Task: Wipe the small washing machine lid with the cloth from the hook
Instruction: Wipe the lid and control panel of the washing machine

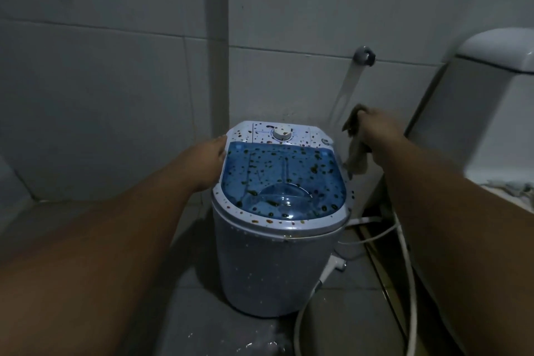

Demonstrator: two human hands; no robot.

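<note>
A small round washing machine stands on the floor by the tiled wall. Its blue see-through lid is dotted with many dark and brown spots, as is the pale control panel with a white dial behind it. My left hand rests against the machine's left upper rim, fingers hidden behind the edge. My right hand is to the right of the machine and closed on a crumpled beige cloth that hangs down from the fist. The grey wall hook is above that hand, apart from it.
A white toilet with its cistern stands at the right. A white hose and a cable trail over the floor right of the machine. A vertical pipe runs up the wall behind. Wet specks lie on the floor tiles in front.
</note>
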